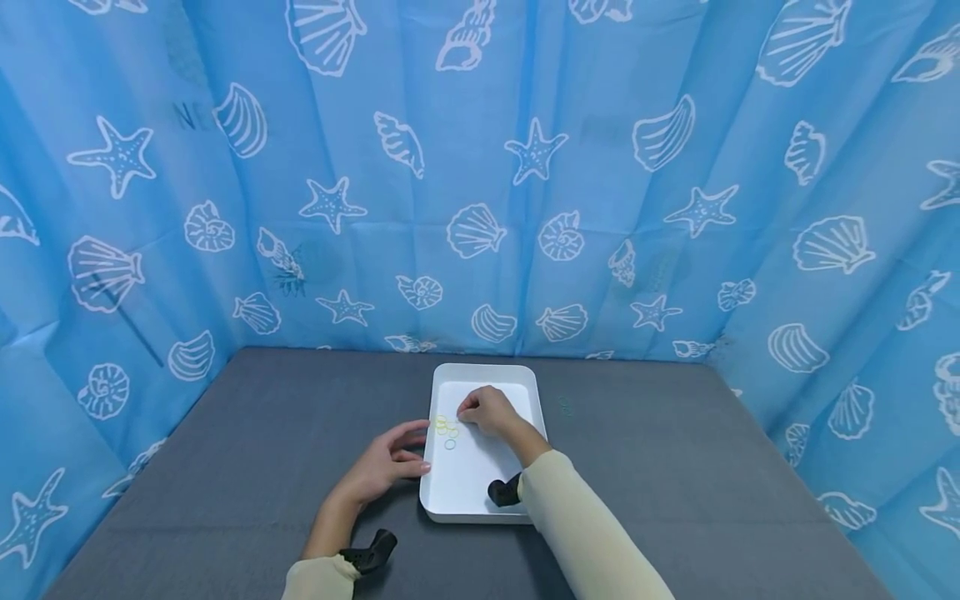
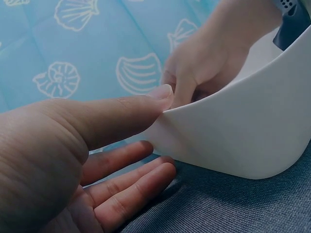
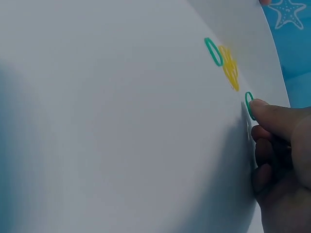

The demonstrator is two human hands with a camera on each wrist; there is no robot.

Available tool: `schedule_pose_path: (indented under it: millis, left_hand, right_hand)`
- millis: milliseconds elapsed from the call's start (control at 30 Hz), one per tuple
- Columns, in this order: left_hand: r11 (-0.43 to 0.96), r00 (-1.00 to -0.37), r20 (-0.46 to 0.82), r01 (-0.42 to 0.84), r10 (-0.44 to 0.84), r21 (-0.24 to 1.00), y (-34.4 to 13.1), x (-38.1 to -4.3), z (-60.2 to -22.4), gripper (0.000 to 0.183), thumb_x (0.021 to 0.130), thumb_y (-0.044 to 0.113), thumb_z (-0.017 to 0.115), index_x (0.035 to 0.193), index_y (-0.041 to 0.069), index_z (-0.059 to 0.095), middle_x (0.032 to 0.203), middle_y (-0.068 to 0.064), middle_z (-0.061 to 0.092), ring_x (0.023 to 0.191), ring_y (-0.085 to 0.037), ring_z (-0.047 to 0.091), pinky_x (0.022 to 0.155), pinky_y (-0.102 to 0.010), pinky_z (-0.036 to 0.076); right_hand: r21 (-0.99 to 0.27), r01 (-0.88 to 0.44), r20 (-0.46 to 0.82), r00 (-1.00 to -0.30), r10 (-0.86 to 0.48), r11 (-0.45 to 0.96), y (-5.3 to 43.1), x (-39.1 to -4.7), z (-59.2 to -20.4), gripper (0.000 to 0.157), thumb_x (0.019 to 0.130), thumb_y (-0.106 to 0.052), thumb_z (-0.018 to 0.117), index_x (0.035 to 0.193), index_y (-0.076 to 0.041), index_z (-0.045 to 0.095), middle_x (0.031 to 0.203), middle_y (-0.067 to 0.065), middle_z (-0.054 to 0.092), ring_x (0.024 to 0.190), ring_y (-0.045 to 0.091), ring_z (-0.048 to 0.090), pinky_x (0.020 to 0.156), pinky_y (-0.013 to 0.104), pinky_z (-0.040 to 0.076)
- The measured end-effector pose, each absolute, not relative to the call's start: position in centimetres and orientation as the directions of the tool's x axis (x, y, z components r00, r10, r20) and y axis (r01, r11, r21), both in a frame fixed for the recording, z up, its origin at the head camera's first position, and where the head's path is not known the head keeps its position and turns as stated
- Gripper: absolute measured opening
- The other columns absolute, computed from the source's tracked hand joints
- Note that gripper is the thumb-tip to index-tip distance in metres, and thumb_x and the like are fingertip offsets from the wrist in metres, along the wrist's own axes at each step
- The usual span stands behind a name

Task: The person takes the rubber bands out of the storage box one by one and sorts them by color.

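R hand (image 1: 487, 410) fingertips (image 3: 265, 110) curled, pressing on a small green rubber ring (image 3: 249, 104) lying inside the shallow white plastic tray (image 1: 517, 379) w/ other yellow rings (image 3: 229, 68) just beside (pinch or press: can't tell). L hand (image 1: 386, 462) fingers straight, thumb (image 2: 126, 114) touching the tray's left rim, on the grey cloth tabletop (image 1: 225, 467).

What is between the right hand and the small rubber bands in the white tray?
Nothing visible. The right hand is inside the white tray, and a fingertip already touches a green band. The other bands lie uncovered beside it. The left hand rests against the tray's outer wall.
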State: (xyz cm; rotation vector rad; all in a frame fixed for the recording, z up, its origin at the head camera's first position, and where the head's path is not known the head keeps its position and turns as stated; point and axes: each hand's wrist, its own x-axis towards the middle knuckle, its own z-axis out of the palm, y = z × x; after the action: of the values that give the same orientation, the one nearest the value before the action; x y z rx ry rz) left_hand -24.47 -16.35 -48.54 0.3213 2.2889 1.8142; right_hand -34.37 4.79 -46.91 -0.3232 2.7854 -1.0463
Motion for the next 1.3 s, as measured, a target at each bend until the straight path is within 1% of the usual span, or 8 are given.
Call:
schedule_pose_path:
  millis: [333,500,600,900,1100,1300]
  left_hand:
    - [0.230,-0.963,-0.033,0.031,0.269,0.973,-16.6,-24.5,-48.7,0.068,0.084,0.017,0.077,0.144,0.012,0.045,0.137,-0.020,0.051,0.097,-0.023,0.063,0.086,-0.040,0.050]
    - [0.217,-0.960,-0.028,0.034,0.278,0.976,-16.6,-24.5,-48.8,0.070,0.084,0.016,0.078,0.144,0.009,0.044,0.138,-0.023,0.050,0.097,-0.024,0.064,0.084,-0.040,0.051]
    - [0.214,-0.959,-0.029,0.033,0.282,0.976,-16.6,-24.5,-48.9,0.070,0.084,0.016,0.078,0.145,0.008,0.044,0.138,-0.024,0.049,0.096,-0.024,0.064,0.083,-0.040,0.051]
    - [0.210,-0.959,-0.025,0.037,0.283,0.977,-16.5,-24.5,-49.1,0.071,0.083,0.017,0.078,0.145,0.009,0.044,0.138,-0.023,0.049,0.096,-0.024,0.064,0.083,-0.041,0.051]
    - [0.213,-0.957,-0.026,0.038,0.289,0.976,-16.4,-24.4,-49.1,0.071,0.084,0.018,0.078,0.145,0.010,0.044,0.139,-0.022,0.049,0.097,-0.024,0.064,0.085,-0.041,0.050]
    - [0.208,-0.957,-0.018,0.044,0.289,0.977,-16.3,-24.4,-48.8,0.070,0.085,0.017,0.077,0.145,0.010,0.043,0.139,-0.022,0.049,0.097,-0.024,0.064,0.086,-0.041,0.050]
  right_hand:
    - [-0.625,-0.210,-0.010,-0.961,-0.277,0.752,6.6,-34.2,-45.9,0.011,0.089,-0.008,0.070,0.078,-0.010,0.071,0.074,-0.002,0.062,0.070,0.014,0.052,0.065,0.027,0.044]
    - [-0.613,-0.241,0.016,-0.956,-0.293,0.753,7.1,-33.9,-44.6,0.011,0.090,-0.009,0.069,0.079,-0.009,0.072,0.073,-0.002,0.061,0.067,0.014,0.052,0.060,0.026,0.043]
    - [-0.624,-0.237,0.024,-0.958,-0.284,0.745,7.5,-33.5,-43.8,0.011,0.090,-0.009,0.070,0.080,-0.009,0.072,0.073,-0.002,0.062,0.066,0.014,0.052,0.059,0.027,0.043]
    - [-0.694,-0.211,0.044,-0.967,-0.253,0.689,9.6,-33.1,-42.3,0.008,0.091,-0.008,0.068,0.085,-0.007,0.071,0.078,-0.001,0.063,0.072,0.015,0.054,0.064,0.030,0.046]
    - [-0.707,-0.238,0.074,-0.961,-0.265,0.666,11.7,-32.2,-42.0,0.007,0.091,-0.008,0.069,0.085,-0.007,0.072,0.079,-0.001,0.063,0.074,0.015,0.055,0.066,0.031,0.048]
    - [-0.731,-0.242,0.098,-0.963,-0.253,0.638,13.7,-31.7,-41.7,0.004,0.090,-0.005,0.068,0.087,-0.004,0.070,0.081,0.001,0.063,0.074,0.016,0.055,0.067,0.032,0.048]
